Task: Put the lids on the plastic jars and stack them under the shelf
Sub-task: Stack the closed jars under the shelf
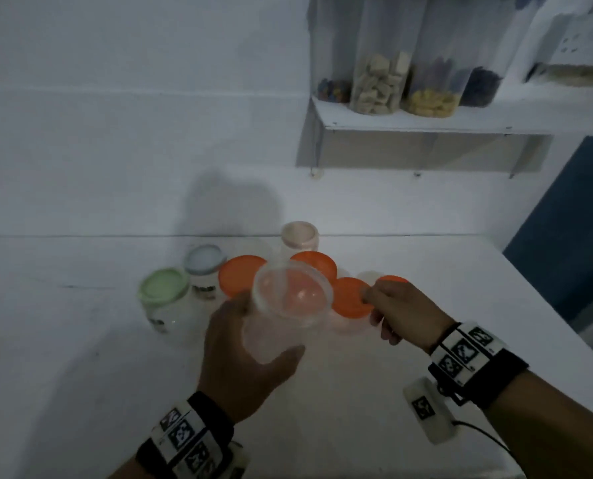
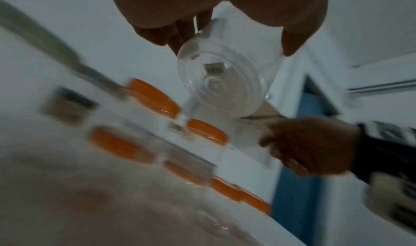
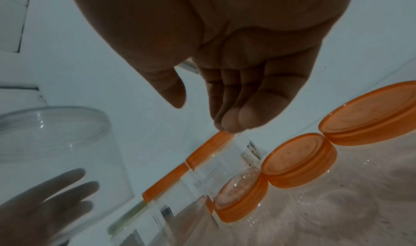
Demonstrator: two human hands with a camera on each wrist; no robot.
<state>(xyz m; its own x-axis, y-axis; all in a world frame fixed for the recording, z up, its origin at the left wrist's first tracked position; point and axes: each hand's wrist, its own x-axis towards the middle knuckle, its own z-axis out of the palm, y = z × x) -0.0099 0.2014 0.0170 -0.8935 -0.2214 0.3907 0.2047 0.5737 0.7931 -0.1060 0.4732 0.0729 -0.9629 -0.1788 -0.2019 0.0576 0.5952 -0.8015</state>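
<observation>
My left hand (image 1: 264, 328) grips a clear, lidless plastic jar (image 1: 289, 299) and holds it tilted above the white counter; its base with a small barcode label shows in the left wrist view (image 2: 220, 82). Behind it stand several clear jars with orange lids (image 1: 241, 274), (image 1: 317, 264), (image 1: 352, 297). My right hand (image 1: 374, 311) hovers just right of the held jar, by the nearest orange lid. In the right wrist view the right hand (image 3: 202, 114) has relaxed fingers and holds nothing, above the orange-lidded jars (image 3: 299, 159). The wall shelf (image 1: 426, 122) hangs at the upper right.
Three jars with pale green (image 1: 163, 285), grey-blue (image 1: 203, 259) and pink (image 1: 300, 233) lids stand left of and behind the orange group. Tall filled containers (image 1: 378, 84) stand on the shelf. The white counter (image 1: 80, 375) ends at the right beside a blue surface (image 1: 564, 236).
</observation>
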